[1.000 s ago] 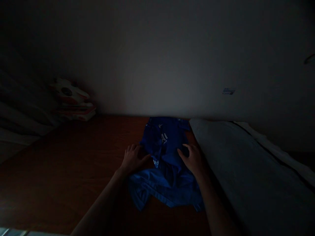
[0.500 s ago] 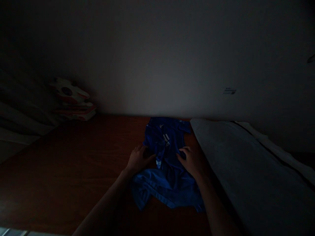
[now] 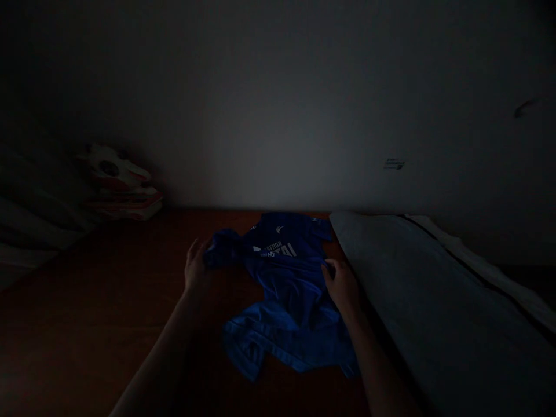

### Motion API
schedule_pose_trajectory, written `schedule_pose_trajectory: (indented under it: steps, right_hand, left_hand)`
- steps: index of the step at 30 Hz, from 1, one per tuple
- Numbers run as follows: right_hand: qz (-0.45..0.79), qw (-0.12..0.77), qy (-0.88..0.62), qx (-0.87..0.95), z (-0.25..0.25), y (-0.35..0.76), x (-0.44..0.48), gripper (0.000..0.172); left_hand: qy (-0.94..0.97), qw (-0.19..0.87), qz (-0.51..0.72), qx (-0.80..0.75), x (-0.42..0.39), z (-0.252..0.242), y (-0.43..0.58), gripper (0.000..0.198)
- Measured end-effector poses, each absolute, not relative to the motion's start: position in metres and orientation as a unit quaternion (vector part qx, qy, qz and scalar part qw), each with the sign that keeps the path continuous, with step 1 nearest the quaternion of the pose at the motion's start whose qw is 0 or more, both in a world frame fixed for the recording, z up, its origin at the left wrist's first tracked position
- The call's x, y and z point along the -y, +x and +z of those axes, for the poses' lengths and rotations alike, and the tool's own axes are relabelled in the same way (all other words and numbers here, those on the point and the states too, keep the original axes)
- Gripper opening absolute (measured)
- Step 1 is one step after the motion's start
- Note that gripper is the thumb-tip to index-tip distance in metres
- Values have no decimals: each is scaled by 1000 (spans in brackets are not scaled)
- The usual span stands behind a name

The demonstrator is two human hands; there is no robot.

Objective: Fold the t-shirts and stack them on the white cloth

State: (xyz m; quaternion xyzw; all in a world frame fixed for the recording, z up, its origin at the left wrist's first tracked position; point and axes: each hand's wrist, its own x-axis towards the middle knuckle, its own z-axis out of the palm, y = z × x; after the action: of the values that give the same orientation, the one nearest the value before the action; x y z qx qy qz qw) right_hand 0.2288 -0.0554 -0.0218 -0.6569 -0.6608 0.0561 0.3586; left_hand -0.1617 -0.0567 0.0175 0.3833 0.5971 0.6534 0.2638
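Observation:
A dark blue T-shirt [image 3: 284, 278] with white lettering and a small white logo lies rumpled on the brown wooden surface. Its lower part shows a lighter blue. My left hand [image 3: 196, 267] is closed on a bunched part of the shirt, drawn out to the left over the wood. On the other side, my right hand [image 3: 342, 284] pinches the shirt's right edge between thumb and fingers. The fabric between the two hands is stretched into folds, and these partly cover the lettering.
A grey padded mat or blanket [image 3: 399, 284] with a dark line near its far edge lies on the right. At the far left, a white and red toy-like object [image 3: 117, 174] stands before a curtain [image 3: 30, 197]. A wall [image 3: 278, 116] rises behind the wooden surface [image 3: 130, 301].
My left hand has moved left and pulled part of the shirt with it, spreading the chest so more lettering shows. My right hand stays near the right edge, now gripping it.

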Motion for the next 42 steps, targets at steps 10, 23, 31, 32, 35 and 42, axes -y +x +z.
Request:
schedule_pose_trajectory:
  steps: [10, 23, 31, 32, 35, 42]
  right_hand:
    - [-19, 331, -643, 690, -14, 223, 62, 28]
    - [1, 339, -633, 696, -27, 226, 54, 28]
    - [33, 353, -626, 694, -30, 227, 52, 26]
    - [38, 355, -624, 696, -30, 227, 51, 26]
    - [53, 362, -616, 698, -30, 228, 51, 25]
    - [56, 383, -620, 682, -19, 219, 57, 49]
  left_hand:
    - [692, -23, 380, -614, 83, 12, -111, 21]
    - [577, 159, 219, -771, 73, 26, -154, 44]
    - [700, 391, 204, -562, 70, 83, -138, 27]
    - [699, 404, 202, -555, 62, 91, -141, 26]
    - [635, 318, 355, -608, 29, 113, -161, 26]
    - [542, 153, 510, -651, 15, 104, -176, 36]
